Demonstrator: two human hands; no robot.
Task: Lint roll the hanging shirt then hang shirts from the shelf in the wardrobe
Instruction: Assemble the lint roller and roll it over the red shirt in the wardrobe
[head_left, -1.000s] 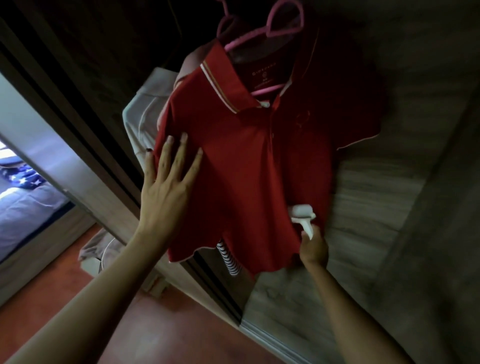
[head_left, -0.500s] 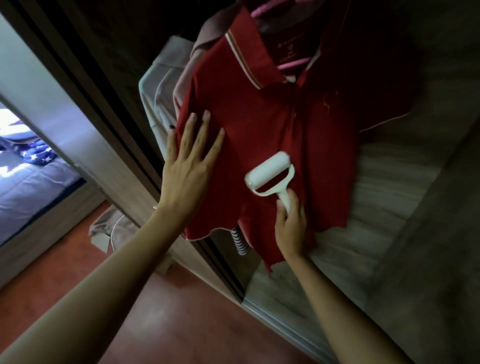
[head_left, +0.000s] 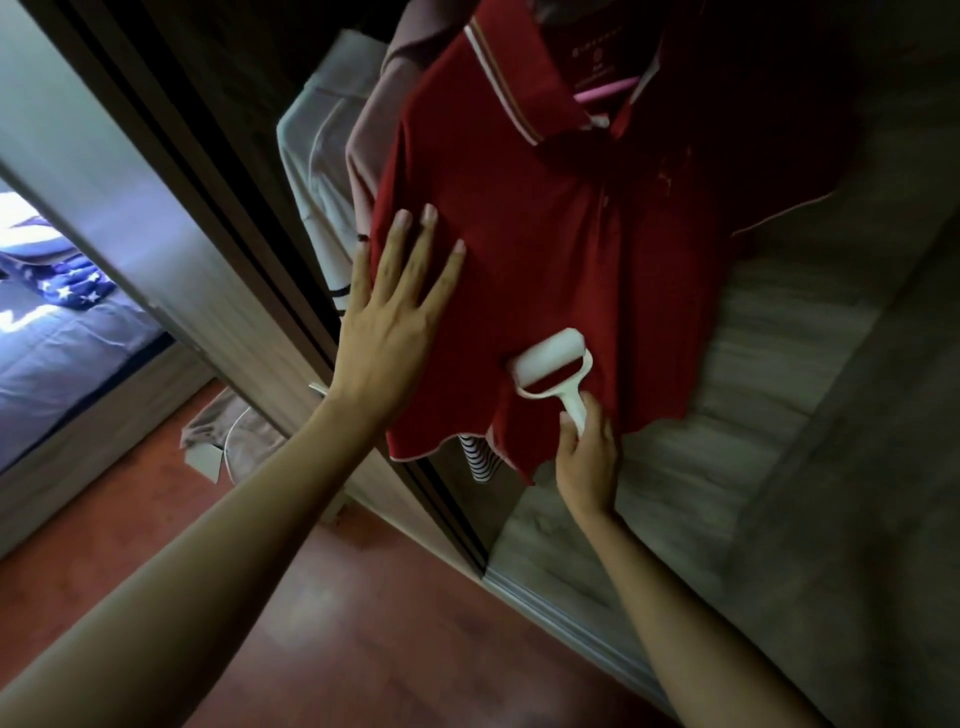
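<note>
A red polo shirt with a white-striped collar hangs on a pink hanger against the wooden wardrobe door. My left hand lies flat on the shirt's left side, fingers spread. My right hand grips the handle of a white lint roller, whose roll presses on the lower front of the shirt near the hem.
Pale and pink garments hang behind the red shirt, and a striped one peeks out under its hem. The wardrobe door fills the right. A bed with blue bedding lies at far left, above a reddish floor.
The roller went from the shirt's lower edge up onto its front, then slid back down toward the hem. My left hand stays flat on the shirt. The view shifted closer and upward.
</note>
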